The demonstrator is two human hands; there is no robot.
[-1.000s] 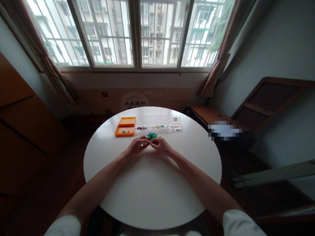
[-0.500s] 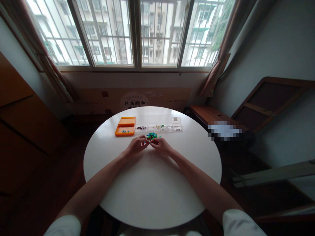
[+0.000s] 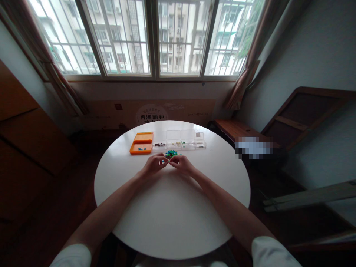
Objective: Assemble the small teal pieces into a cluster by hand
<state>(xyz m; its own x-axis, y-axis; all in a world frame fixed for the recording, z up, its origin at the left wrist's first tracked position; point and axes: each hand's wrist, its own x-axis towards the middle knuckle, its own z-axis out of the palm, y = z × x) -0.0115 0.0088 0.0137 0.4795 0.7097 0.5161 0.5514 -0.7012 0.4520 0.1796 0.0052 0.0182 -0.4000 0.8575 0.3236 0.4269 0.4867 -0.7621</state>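
Observation:
My left hand [image 3: 154, 164] and my right hand [image 3: 181, 164] meet fingertip to fingertip near the middle of the round white table [image 3: 172, 215]. Both are pinched around something too small to make out. Just beyond the fingertips lies a pile of small green, blue and brown pieces [image 3: 171, 152]. Behind it, to the left, an open orange box [image 3: 141, 151] holds a few blue pieces. Beside that box stand clear plastic boxes [image 3: 191, 145] with open lids, holding small dark, pale and green pieces.
A wooden bench [image 3: 236, 128] with a blurred pale item stands beyond the table at the right. A large printed cardboard box [image 3: 189, 109] rests against the wall under the window. An orange-brown cabinet [image 3: 22, 148] is at the left.
My joined fingertips have shifted very slightly to the left. Otherwise the hands and boxes look the same.

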